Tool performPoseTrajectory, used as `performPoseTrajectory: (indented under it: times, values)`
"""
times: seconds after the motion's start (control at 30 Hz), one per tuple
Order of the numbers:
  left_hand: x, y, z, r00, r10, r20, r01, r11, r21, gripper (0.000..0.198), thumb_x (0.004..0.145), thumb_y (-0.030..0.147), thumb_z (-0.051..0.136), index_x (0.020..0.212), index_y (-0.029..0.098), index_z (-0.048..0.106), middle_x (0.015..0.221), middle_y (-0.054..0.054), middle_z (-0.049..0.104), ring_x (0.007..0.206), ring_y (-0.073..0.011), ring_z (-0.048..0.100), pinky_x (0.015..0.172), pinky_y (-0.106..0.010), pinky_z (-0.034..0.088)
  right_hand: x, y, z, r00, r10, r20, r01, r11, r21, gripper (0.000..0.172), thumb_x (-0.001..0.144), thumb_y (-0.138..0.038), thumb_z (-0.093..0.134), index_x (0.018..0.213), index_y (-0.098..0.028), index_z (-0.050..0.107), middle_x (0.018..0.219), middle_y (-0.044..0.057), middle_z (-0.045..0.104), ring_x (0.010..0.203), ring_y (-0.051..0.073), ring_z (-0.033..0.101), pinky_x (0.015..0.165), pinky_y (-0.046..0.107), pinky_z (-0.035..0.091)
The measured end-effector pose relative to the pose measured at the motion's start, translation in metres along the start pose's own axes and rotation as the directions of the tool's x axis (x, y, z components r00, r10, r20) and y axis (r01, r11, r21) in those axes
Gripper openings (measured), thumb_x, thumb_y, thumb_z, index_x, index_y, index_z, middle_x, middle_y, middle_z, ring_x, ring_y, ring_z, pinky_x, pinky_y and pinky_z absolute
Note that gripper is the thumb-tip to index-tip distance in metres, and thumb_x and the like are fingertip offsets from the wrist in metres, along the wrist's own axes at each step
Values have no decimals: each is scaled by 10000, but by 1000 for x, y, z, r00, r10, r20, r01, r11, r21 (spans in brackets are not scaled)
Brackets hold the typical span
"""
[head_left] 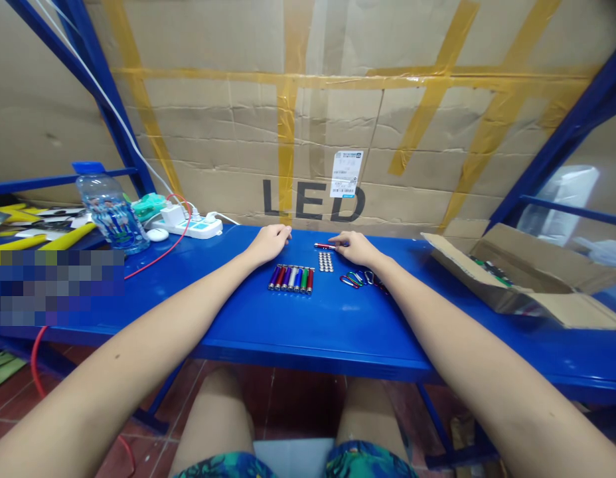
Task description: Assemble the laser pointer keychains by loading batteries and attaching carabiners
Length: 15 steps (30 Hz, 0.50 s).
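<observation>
At the center of the frame, I have the fingers of my right hand (358,248) drawn together around the silvery right end of a red tube (323,246), its red length jutting left, just above the small silvery discs (326,262) on the blue counter (348,328). My left hand (269,244), left of center, is loosely curled, and I cannot tell whether its fingers hide anything. The slim tube, I judge, wants a light fingertip pinch, held level and clear of the discs.
</observation>
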<state>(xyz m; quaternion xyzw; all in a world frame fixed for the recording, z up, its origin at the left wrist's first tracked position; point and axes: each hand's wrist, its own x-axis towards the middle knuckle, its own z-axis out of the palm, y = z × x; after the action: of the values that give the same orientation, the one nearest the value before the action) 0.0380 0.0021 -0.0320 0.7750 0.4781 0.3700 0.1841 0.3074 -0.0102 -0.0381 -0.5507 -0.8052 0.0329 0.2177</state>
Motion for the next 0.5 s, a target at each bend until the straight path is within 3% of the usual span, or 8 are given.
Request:
performPoseTrajectory:
  times: [0.2, 0.5]
  values:
    - [0, -1, 0, 1000, -4, -9, 4, 1000, -14, 401, 963, 413, 396, 806, 162, 667, 795, -68, 704, 782, -202, 662, 763, -317, 478, -1, 0, 0, 1000, -4, 1, 4, 1000, 12, 273, 903, -133, 599, 1111, -179, 770, 1141, 77, 743, 1031, 222, 661, 944, 316, 485]
    - [-1, 0, -2, 1000, -7, -27, 6, 1000, -24, 397, 960, 414, 400, 804, 163, 666, 791, -72, 704, 770, -198, 660, 744, -307, 495, -1, 1, 0, 1000, -23, 4, 23, 1000, 18, 296, 925, -164, 567, 1136, -193, 772, 1160, 87, 728, 1067, 229, 647, 969, 320, 473]
